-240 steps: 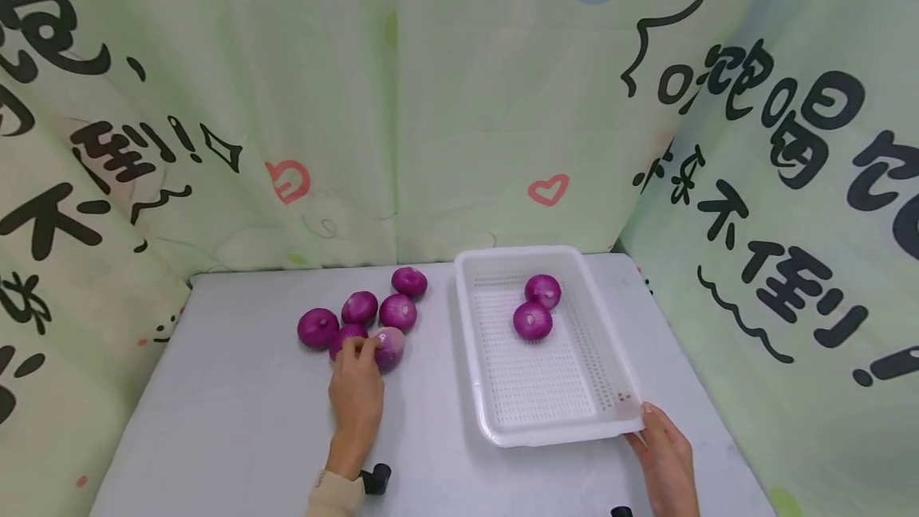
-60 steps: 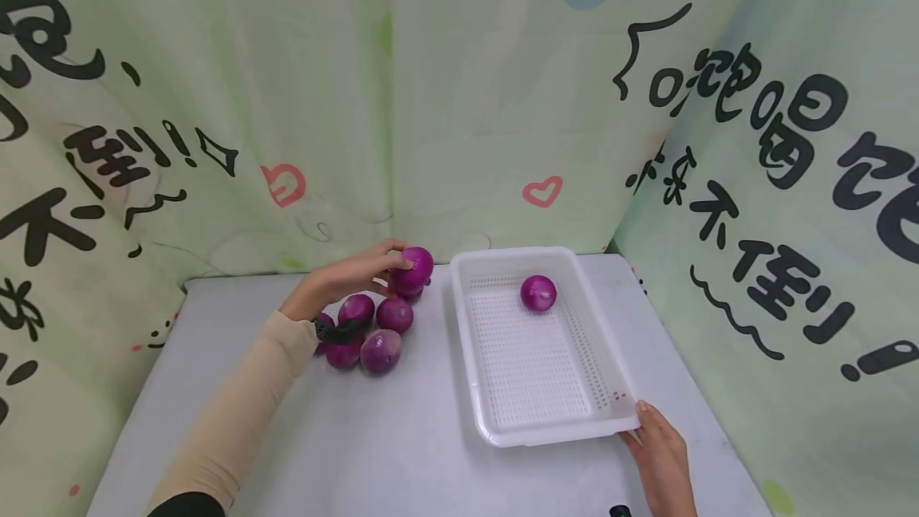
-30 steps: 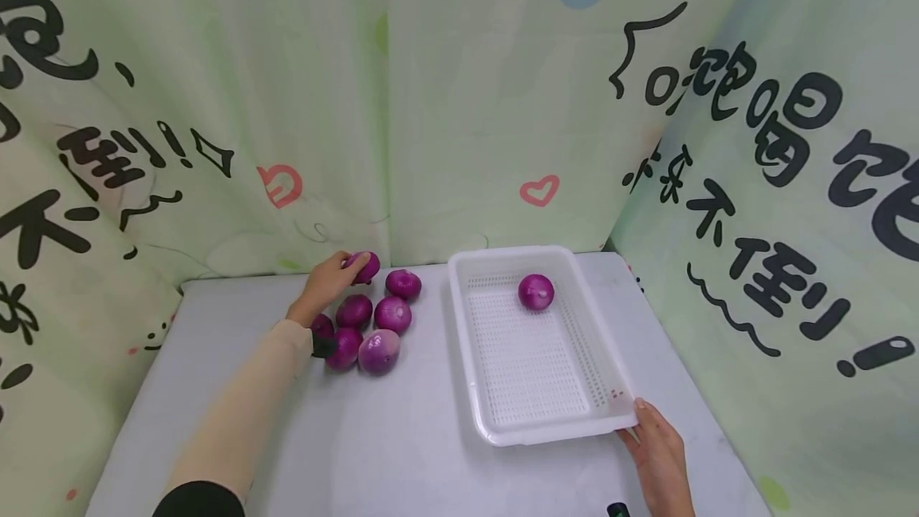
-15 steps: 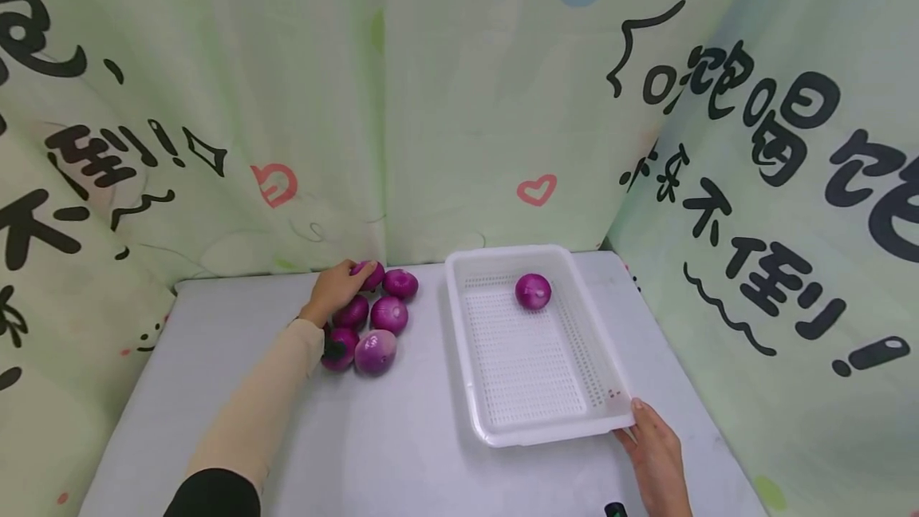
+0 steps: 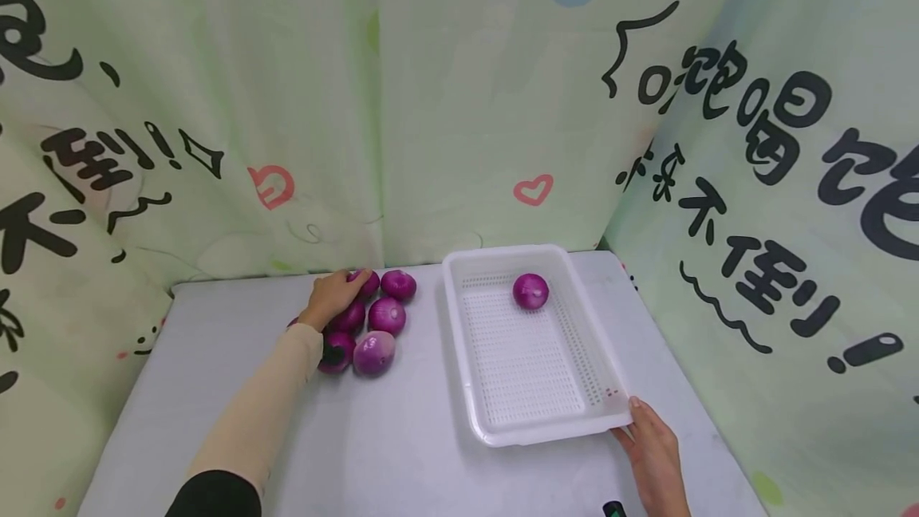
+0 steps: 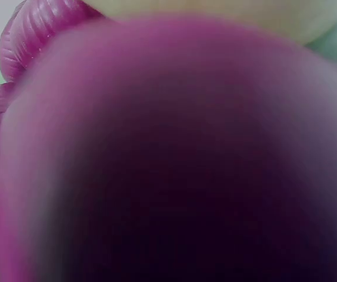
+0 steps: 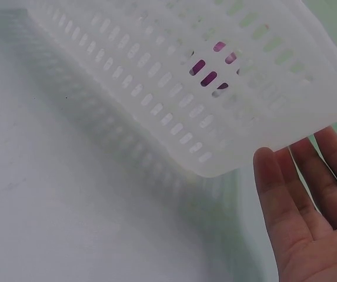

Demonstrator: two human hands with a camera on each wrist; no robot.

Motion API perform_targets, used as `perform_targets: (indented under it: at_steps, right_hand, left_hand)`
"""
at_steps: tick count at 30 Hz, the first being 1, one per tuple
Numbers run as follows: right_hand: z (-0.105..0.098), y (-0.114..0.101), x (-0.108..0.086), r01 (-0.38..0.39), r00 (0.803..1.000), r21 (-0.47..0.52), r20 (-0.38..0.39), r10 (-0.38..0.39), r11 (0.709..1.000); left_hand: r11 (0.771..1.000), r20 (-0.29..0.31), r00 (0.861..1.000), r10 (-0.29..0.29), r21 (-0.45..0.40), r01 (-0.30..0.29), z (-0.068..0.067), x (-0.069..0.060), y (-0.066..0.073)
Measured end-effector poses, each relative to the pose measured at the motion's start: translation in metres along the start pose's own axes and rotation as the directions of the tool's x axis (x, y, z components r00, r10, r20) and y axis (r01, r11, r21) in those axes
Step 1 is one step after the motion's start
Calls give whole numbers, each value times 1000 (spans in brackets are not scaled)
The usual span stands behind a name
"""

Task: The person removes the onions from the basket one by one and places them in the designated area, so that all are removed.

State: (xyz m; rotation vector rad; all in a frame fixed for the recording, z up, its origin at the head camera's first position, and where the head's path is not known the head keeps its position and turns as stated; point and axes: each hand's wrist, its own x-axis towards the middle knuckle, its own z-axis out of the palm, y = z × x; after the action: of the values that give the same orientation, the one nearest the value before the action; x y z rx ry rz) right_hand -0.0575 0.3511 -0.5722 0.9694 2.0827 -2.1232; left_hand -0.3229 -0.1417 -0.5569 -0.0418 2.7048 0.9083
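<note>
My left hand (image 5: 332,296) reaches over the onion group at the back left of the table and grips a red onion (image 5: 368,284) there, its fingers partly hidden. Several more red onions (image 5: 387,316) lie close together around and under that wrist. A blurred onion (image 6: 174,88) fills most of the left wrist view, hiding the hand. At the near right corner of a white perforated plastic basket (image 5: 474,373), my right hand (image 5: 656,453) holds the rim between thumb and fingers. Inside the basket, towards its far end, sits a single red onion (image 5: 530,291).
A white-covered table (image 5: 402,453) carries everything. Behind it and along both sides hangs a pale green printed curtain (image 5: 445,102). A small dark object (image 5: 613,509) shows at the bottom edge near my right wrist.
Eight seconds ago two onions lay in the basket; one is there now. My left hand has carried an onion leftwards from above the back onion and lowered it beside the group. The right hand stays put.
</note>
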Motion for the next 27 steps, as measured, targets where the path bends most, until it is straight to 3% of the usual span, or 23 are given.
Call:
perform_targets:
  at_steps: [16, 27]
  right_hand:
    - [2, 1, -1, 19, 1000, -31, 1, -19, 999]
    - [1, 0, -2, 13, 1000, -8, 19, -13, 1000]
  left_hand:
    - [1000, 28, 999, 19, 24, -20, 0, 4, -6]
    - [1000, 73, 997, 26, -18, -24, -10, -2, -4]
